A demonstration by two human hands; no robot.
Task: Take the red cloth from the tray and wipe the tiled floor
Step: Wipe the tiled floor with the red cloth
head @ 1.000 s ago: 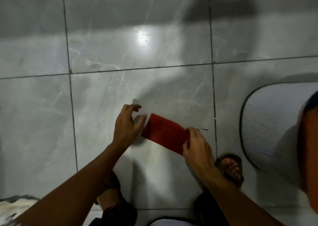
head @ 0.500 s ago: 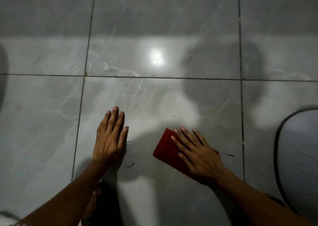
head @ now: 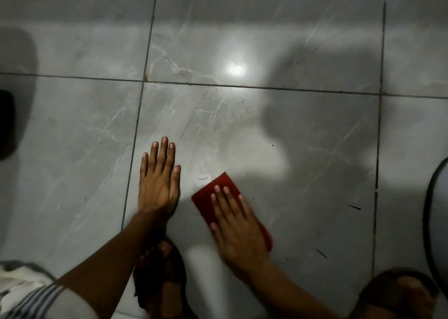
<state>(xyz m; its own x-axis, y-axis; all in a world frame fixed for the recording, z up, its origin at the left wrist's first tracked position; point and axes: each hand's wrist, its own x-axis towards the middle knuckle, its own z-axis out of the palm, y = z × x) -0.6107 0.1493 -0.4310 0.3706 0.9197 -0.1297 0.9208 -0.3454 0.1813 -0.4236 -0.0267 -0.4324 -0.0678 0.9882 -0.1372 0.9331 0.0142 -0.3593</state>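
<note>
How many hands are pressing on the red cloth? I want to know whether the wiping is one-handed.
1. Only the right hand lies flat on the red cloth, fingers straight. The left hand rests flat on the bare tiled floor beside it, apart from the cloth.

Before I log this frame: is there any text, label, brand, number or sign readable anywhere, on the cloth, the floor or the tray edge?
None: no readable text anywhere in the head view.
Red cloth: plain, no label showing.
Tiled floor: only veining, grout lines and dark specks.
Tray: ribbed surface at the right edge, no markings visible.
Striped sleeve: pattern only, no lettering.
</note>
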